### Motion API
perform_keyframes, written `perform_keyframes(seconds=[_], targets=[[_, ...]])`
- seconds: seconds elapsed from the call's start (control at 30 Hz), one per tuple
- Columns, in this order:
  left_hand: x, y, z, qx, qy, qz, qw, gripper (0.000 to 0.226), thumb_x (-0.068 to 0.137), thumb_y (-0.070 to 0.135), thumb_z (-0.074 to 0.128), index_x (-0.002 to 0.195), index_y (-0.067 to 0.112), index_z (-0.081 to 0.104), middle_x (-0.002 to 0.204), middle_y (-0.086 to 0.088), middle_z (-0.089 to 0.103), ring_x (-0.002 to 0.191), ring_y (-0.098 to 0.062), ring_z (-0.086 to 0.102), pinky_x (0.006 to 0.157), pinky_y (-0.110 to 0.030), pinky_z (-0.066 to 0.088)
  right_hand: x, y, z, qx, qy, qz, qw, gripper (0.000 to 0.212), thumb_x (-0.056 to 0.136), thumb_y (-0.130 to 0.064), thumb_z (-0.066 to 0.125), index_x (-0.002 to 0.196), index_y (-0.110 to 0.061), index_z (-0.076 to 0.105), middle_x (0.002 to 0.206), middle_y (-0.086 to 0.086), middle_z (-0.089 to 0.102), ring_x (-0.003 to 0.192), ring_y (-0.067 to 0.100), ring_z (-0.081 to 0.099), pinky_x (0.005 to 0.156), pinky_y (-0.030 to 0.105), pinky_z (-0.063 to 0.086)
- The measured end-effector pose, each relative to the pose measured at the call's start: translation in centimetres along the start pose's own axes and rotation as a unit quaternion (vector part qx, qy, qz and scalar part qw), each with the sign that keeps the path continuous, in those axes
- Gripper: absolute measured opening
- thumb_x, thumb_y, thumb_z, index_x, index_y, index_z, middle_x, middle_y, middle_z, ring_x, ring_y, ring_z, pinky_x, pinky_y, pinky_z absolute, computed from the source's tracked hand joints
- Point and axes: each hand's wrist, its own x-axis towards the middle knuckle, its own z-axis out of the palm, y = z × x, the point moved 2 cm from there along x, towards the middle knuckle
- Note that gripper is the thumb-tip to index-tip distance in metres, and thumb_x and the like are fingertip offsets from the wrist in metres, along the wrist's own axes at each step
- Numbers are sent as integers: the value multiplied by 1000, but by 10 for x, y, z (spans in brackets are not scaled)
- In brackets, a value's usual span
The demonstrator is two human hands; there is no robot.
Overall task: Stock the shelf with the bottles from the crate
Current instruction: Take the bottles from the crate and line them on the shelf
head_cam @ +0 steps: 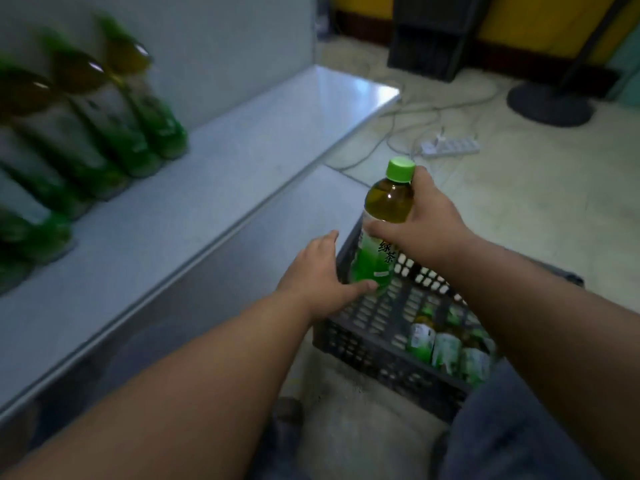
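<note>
Green-capped bottle (382,230) is clamped at its shoulder by the right hand (422,223), upright over the crate (391,327) rim; the left hand (320,271), fingers spread, touches its base. More bottles (446,348) lie inside. At ten o'clock, shelf (214,188) bottles (104,112) stand blurred.

Both bare forearms are extended forward. The right hand (424,225) is curled closed in a grip; the left hand (320,271) is spread, fingers apart.

Dim, soft light; shelf bottles (104,109) motion-blurred, edges bowed by wide lens.
</note>
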Motion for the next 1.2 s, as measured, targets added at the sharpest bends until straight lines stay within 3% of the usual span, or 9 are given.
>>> perform_keyframes(seconds=[0.17,0.3,0.47,0.6,0.73,0.87,1.0,1.1,1.2], targets=[[-42,-22,-110,-88,98,-42,990,111,60,69,80,150,29,29,151,2,42,132,-19,44,100,-41,45,-11,-141,13,-19,-56,-118,991,68,65,-39,88,118,-31,46,105,-9,62,96,12,62,77,29,54],[-72,-65,-154,-54,131,-68,988,114,56,76,76,149,28,31,152,1,41,132,-20,44,100,-40,44,-12,-198,61,26,-77,-159,984,65,65,-35,89,116,-28,48,107,-7,64,97,14,64,84,37,56],[-87,-129,-170,10,146,-123,982,130,51,90,61,155,22,22,159,-4,29,142,-21,30,112,-38,31,8,-232,120,39,-95,-202,974,61,65,-38,88,109,-36,46,97,-18,61,84,-2,59,64,17,46],[-96,-164,-160,31,200,-203,958,131,48,95,46,155,24,17,161,-2,23,144,-21,23,113,-37,24,26,-249,158,68,-113,-228,965,62,65,-35,87,108,-36,44,99,-13,65,90,6,63,67,25,50],[-107,-184,-148,89,235,-273,928,107,77,83,42,155,13,18,161,-9,23,146,-24,20,117,-35,16,28,-253,195,85,-159,-229,957,71,65,-34,89,120,-37,45,107,-14,66,99,12,64,77,31,53],[-112,-188,-139,163,205,-305,916,96,89,74,15,156,7,4,165,-14,2,151,-25,-1,120,-37,-3,26,-245,219,75,-169,-226,956,73,65,-41,87,123,-38,43,106,-18,59,97,8,56,76,28,48],[-110,-183,-139,172,180,-324,913,100,88,77,20,155,7,-4,164,-16,-9,150,-26,-11,120,-40,-7,29,-225,234,-54,-163,-226,959,63,75,-35,82,129,-25,51,126,-3,57,106,17,58,84,36,52],[-110,-184,-139,170,147,-336,915,100,88,78,17,155,9,-10,162,-14,-18,148,-25,-20,119,-39,-12,32,-208,247,-137,-199,-205,948,49,85,-32,74,128,-22,53,116,2,65,99,20,62,77,30,49],[-107,-190,-137,172,144,-334,915,101,87,78,14,154,8,-13,162,-14,-19,148,-25,-22,118,-39,-13,34,-205,263,-135,-185,-212,950,43,88,-36,69,124,-20,53,109,3,67,96,22,62,73,29,47]])
